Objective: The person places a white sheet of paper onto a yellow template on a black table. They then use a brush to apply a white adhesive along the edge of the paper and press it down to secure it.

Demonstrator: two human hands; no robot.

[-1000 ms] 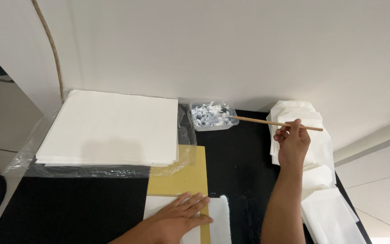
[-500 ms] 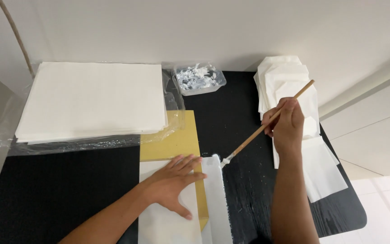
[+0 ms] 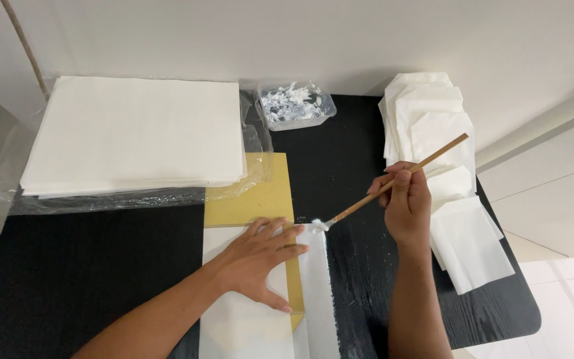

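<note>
My right hand (image 3: 408,203) grips a thin wooden brush (image 3: 393,183), slanted down to the left. Its white-loaded tip touches the top of a narrow white paper flap (image 3: 318,292). My left hand (image 3: 260,256) lies flat, fingers spread, on a white sheet (image 3: 234,326) that rests over a yellow board (image 3: 255,196). A small clear tub of white paste (image 3: 293,105) stands at the back of the black table (image 3: 101,266).
A large stack of white paper (image 3: 134,133) lies on clear plastic wrap at the back left. A row of folded white paper pieces (image 3: 436,153) runs along the right side of the table. A white wall rises behind.
My right hand has brought the brush from the paste tub down to the paper flap's top edge. My left hand stays on the sheet. The view has tilted downward.
</note>
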